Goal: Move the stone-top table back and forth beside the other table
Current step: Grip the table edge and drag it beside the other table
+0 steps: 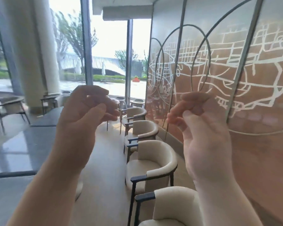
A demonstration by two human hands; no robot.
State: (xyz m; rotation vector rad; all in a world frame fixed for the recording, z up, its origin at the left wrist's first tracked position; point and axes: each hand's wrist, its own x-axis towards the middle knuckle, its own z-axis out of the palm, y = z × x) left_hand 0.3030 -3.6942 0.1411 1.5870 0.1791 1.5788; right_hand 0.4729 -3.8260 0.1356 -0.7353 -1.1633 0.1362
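Observation:
Both my hands are raised in the air in front of me, palms toward me, and hold nothing. My left hand point(87, 111) has its fingers loosely curled. My right hand point(198, 121) hangs the same way, fingers bent and relaxed. Dark stone-top tables stand in a row along the left: the nearest one point(5, 198) at the bottom left, another point(23, 147) beyond it, and a third point(47, 116) farther back. Neither hand touches a table.
A row of cream armchairs point(152, 162) with dark frames lines the right side, in front of a wall with a white map pattern point(219, 75). A pale floor aisle point(104, 160) runs between tables and chairs. A white column point(31, 51), more chairs and tall windows stand behind.

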